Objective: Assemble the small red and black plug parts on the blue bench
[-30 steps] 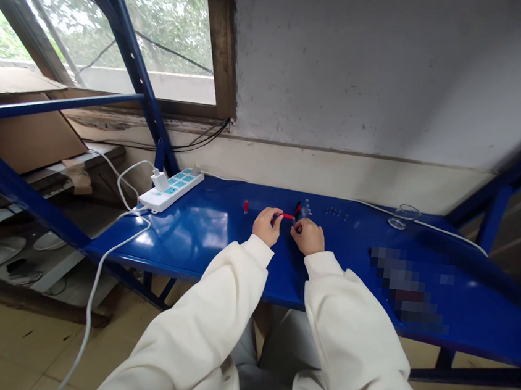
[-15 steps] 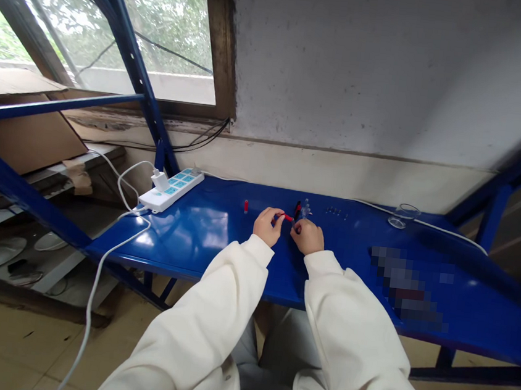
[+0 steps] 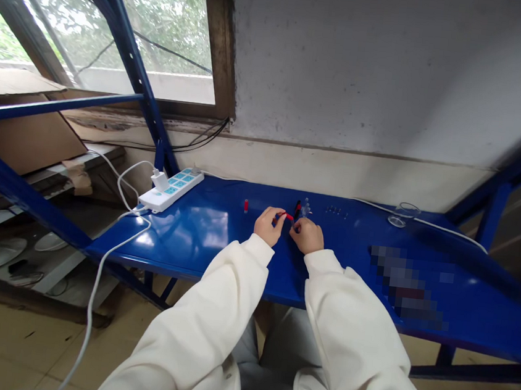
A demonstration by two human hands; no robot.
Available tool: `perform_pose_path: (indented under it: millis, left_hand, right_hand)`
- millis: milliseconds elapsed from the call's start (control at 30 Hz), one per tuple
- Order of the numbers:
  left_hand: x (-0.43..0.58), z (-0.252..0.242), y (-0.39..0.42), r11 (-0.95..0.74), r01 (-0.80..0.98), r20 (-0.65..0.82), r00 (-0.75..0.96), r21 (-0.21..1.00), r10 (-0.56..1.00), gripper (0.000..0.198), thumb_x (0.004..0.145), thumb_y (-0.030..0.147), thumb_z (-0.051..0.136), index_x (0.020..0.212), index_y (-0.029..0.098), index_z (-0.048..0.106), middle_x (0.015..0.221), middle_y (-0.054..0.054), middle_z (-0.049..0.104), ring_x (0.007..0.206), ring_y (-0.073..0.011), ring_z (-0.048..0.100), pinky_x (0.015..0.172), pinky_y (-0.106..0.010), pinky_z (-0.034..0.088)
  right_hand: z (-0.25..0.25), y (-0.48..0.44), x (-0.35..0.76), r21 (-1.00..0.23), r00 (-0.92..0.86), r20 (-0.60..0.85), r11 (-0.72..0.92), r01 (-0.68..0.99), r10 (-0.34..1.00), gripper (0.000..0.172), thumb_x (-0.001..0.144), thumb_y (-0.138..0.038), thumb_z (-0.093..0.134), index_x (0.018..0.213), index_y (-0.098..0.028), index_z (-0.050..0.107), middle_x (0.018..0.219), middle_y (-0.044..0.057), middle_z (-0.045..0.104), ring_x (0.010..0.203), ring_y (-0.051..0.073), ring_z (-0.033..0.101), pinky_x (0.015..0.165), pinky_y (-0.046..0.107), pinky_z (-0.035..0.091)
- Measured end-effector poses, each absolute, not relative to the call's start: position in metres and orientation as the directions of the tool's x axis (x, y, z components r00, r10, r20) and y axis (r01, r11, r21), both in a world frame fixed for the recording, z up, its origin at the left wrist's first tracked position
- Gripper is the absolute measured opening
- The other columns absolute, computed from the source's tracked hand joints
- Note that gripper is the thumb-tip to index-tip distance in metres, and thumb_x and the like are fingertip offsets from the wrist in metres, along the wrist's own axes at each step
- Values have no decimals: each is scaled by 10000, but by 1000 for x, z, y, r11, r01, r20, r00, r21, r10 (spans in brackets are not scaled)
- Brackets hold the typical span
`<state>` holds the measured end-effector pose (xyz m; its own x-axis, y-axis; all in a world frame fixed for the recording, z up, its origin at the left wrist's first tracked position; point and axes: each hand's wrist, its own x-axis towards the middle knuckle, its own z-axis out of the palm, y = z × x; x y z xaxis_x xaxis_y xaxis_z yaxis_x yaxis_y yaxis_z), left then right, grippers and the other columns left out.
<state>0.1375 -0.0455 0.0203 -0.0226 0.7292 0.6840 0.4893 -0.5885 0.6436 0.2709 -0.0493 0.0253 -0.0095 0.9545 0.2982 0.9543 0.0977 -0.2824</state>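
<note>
My left hand (image 3: 267, 225) is closed in a pinch on a thin red stick-like piece (image 3: 288, 216), which points right toward my other hand. My right hand (image 3: 308, 235) is also pinched, at the right end of that red piece, around a small part too tiny to name. Just behind my right fingers stand a dark, upright piece with red on it (image 3: 297, 207) and a cluster of clear bluish small parts (image 3: 305, 209). To the left of my hands a short red cylinder (image 3: 245, 206) stands upright on the blue table (image 3: 181, 242).
A white power strip (image 3: 172, 191) with a plug and white cable lies at the table's left. Several tiny clear pieces (image 3: 335, 212) lie to the right, then a clear glass cup (image 3: 397, 220). A blurred-out dark long object (image 3: 406, 288) lies at the right front.
Hardly anything differs. Both hands hold the same place, with the fingers drawn very slightly closer and the red piece shifted a touch.
</note>
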Motion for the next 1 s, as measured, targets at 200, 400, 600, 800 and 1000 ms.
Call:
perform_pose_path:
  millis: [200,400,600,800,1000]
  left_hand:
    - [137,23,-50,-632,506,709,56,587,703,235,853,296,416,965,181,588,892,-50,607,716,-102,549,699,-233,474]
    - [138,24,-54,-628,619,668,213,473,713,315,859,293,397,1122,221,554,1033,-61,574,932,-145,540,854,-274,448]
    - [138,22,-52,-626,614,647,234,480,726,311,861,271,389,1126,212,541,1023,-62,578,928,-152,537,865,-292,442]
    - [137,22,-48,-628,524,666,145,576,732,166,824,230,451,905,177,586,900,-51,593,752,-121,551,750,-265,468]
    - [137,15,-37,-556,458,584,95,693,806,100,752,183,533,838,164,581,846,-25,589,612,-79,518,649,-237,462]
  right_hand:
    - [23,-48,271,-295,-18,316,116,948,949,68,706,-240,493,680,-184,522,760,26,586,708,144,525,591,258,260]
    - [22,-47,271,-349,-1,342,128,928,940,123,731,-296,492,693,-184,528,748,29,580,687,142,525,575,248,274]
    - [19,-47,272,-414,1,429,195,889,903,156,745,-333,498,708,-186,535,722,24,565,665,136,514,575,238,300]
    - [22,-49,270,-407,-35,414,219,887,910,135,748,-292,495,729,-180,568,744,35,581,684,140,520,594,240,300]
    - [23,-49,270,-346,-75,389,221,912,918,141,736,-286,498,718,-181,590,745,29,595,680,137,522,610,251,273]
